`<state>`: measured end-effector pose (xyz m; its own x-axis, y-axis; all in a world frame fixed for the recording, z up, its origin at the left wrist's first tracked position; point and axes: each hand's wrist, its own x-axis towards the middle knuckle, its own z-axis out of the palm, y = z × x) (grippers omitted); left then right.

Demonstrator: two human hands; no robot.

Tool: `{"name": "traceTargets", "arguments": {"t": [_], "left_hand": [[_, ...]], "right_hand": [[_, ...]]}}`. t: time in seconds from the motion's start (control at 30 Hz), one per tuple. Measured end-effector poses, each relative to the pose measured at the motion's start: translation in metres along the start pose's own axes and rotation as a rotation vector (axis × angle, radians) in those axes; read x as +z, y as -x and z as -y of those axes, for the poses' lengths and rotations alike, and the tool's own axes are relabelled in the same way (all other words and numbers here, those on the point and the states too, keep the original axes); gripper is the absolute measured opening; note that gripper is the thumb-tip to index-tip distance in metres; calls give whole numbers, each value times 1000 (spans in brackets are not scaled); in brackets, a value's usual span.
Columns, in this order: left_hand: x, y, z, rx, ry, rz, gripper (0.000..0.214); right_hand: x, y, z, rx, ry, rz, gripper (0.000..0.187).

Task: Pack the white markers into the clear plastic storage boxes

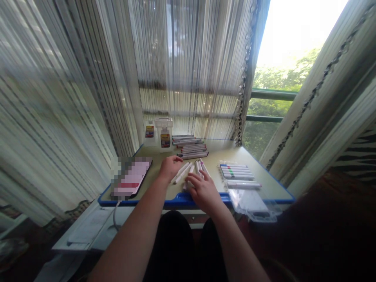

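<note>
Loose white markers (182, 173) lie spread at the middle of the desk, between my two hands. My left hand (170, 167) hovers at their left side, its fingers pointing right and slightly bent, with nothing visible in them. Over the nearer ends of the markers rests my right hand (204, 190), fingers spread and palm down; it seems to touch them, though its fingertips partly cover the contact. Behind the hands is a stack of markers (192, 147) lying sideways. To the right, a row of markers (237, 171) sits in a see-through plastic case, with a single marker (243, 185) just in front.
A phone or tablet (133, 178), partly blurred out, lies on the left with a cable. See-through plastic cases (164, 135) stand at the back left. The case's transparent lid (255, 205) overhangs the blue front edge of the desk (132, 203). Striped curtains (190, 58) hang behind.
</note>
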<state>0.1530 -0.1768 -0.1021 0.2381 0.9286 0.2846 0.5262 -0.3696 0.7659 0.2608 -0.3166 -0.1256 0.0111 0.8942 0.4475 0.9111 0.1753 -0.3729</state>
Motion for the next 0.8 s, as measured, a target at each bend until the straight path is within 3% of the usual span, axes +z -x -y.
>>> {"name": "traceTargets", "arguments": {"t": [0.2, 0.43, 0.63, 0.8], "left_hand": [[-1, 1, 2, 3, -14, 5, 21], [-4, 7, 1, -1, -20, 102, 19], [-3, 11, -2, -29, -55, 103, 22], [0, 9, 0, -18, -92, 100, 24]], "right_hand": [[0, 1, 0, 42, -6, -18, 48], [-2, 2, -3, 37, -30, -74, 36], [-1, 3, -2, 48, -17, -77, 44], [-2, 2, -1, 51, -18, -57, 35]]}}
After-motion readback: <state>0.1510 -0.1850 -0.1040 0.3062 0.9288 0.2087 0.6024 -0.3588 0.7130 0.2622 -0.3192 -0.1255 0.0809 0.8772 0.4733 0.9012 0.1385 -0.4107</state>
